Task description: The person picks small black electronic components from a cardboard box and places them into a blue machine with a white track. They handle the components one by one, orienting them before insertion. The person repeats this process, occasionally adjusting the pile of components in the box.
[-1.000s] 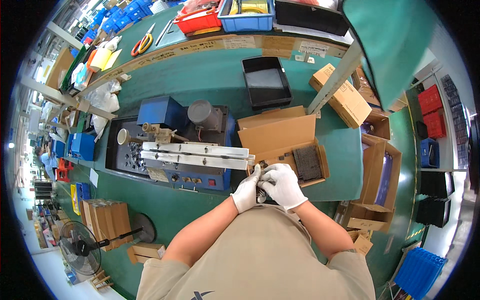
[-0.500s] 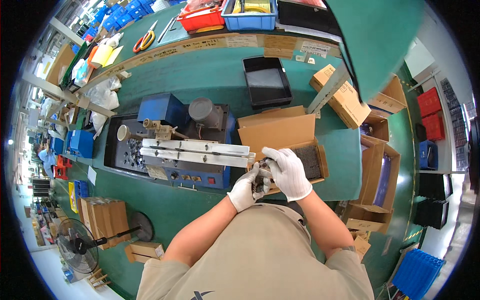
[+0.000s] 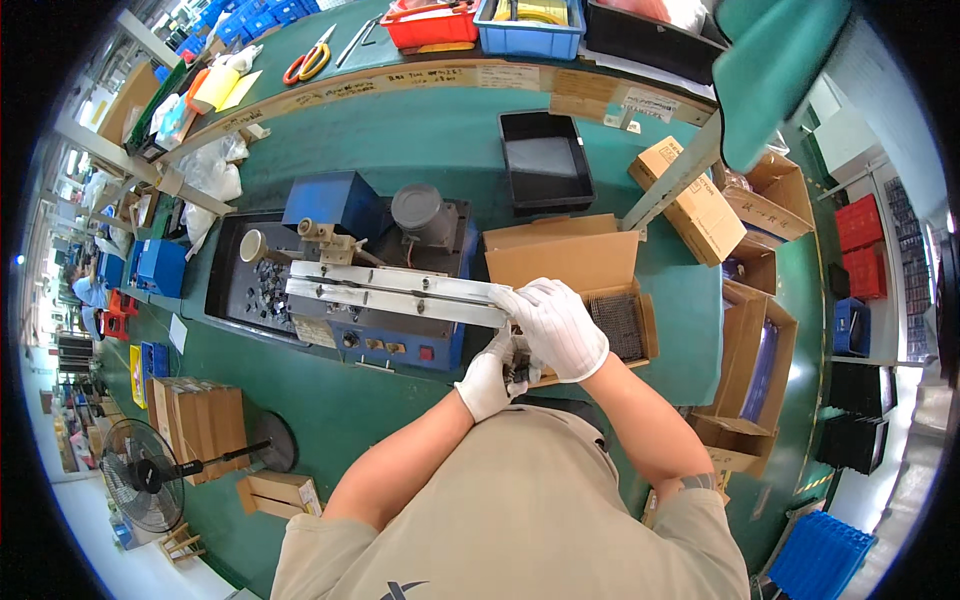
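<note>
My left hand (image 3: 487,386), in a white glove, is closed around several small dark parts (image 3: 517,368) just in front of the machine. My right hand (image 3: 560,328), gloved too, reaches over the left one, its fingertips bent together at the right end of the white metal rails (image 3: 400,291). What those fingertips pinch is hidden by the glove. The rails run across the top of a blue machine (image 3: 449,346) with knobs and a red switch. An open cardboard box (image 3: 648,330) with rows of small dark pieces stands beside and partly under my right hand.
Loose dark pieces (image 3: 268,290) lie in a black tray (image 3: 222,290) at the machine's left. Behind the cardboard box is another black tray (image 3: 548,165). A shelf post (image 3: 675,178) and a closed carton (image 3: 690,205) stand at the right. A shelf edge (image 3: 420,80) crosses the back.
My right hand has moved up and slightly left, from over my left hand's fingers to the rail end. The left hand keeps its place with the dark parts. The view has shifted slightly.
</note>
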Tool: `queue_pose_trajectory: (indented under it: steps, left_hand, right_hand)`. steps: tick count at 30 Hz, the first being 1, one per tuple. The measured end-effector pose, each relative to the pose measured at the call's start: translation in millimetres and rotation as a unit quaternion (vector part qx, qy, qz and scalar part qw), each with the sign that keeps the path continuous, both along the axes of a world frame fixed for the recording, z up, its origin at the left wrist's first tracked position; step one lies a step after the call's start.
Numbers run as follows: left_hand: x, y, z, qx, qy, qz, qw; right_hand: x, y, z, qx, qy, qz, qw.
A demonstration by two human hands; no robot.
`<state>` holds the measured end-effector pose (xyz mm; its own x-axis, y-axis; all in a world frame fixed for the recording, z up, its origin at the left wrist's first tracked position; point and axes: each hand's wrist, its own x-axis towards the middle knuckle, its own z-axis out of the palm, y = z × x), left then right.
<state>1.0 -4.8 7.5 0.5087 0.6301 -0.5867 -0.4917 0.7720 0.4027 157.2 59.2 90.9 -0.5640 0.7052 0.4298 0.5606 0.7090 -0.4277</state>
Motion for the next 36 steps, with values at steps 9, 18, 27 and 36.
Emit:
queue_pose_trajectory:
  steps: [9, 18, 27, 36]
  left_hand:
    - [6, -14, -59, 0.29, 0.255, 0.045, 0.921]
    - [2, 7, 24, 0.074, 0.14, -0.133, 0.978]
    - [1, 5, 5, -0.013, 0.121, -0.076, 0.99]
    - [-7, 4, 1, -0.029, 0.107, -0.057, 0.992]
  right_hand:
    - [11, -40, -10, -0.168, 0.036, -0.08, 0.982]
    - [16, -59, -46, -0.196, 0.104, -0.14, 0.965]
    - [9, -31, -17, -0.122, 0.166, -0.168, 0.964]
    - [3, -23, -14, -0.079, 0.124, -0.111, 0.983]
